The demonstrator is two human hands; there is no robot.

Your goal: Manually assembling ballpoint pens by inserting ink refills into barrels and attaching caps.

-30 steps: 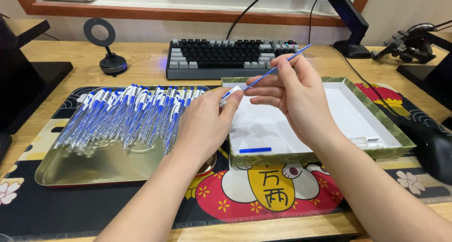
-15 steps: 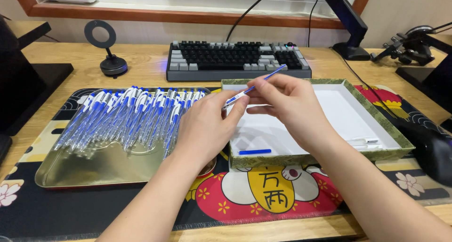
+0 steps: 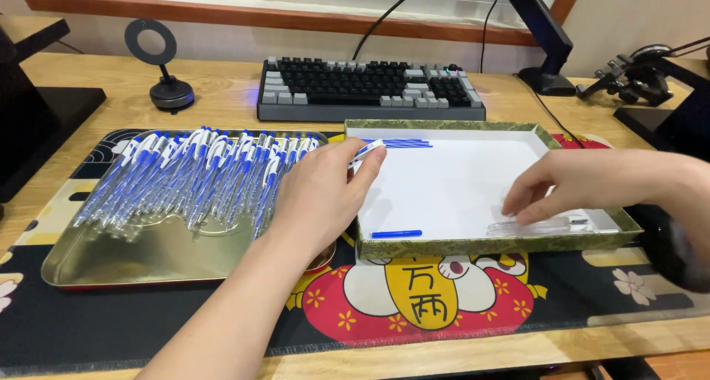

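our left hand point(image 3: 319, 195) is pinching a white cap point(image 3: 367, 152) between curled fingers at the box's point(image 3: 451, 128) left edge, its long axis slanting up to the right. our right hand point(image 3: 584, 184) is pressing half-open fingertips on clear barrels point(image 3: 534, 225) lying crosswise along the box's near right wall.

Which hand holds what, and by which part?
Left hand pinches a pen piece at its near end. Right hand fingertips rest on clear pen barrels; grip unclear.

A shallow, flat box point(image 3: 484, 243) with a green patterned rim and white inside sat on the desk mat, just in front of the keyboard; no labels, signs or lit screens showed.
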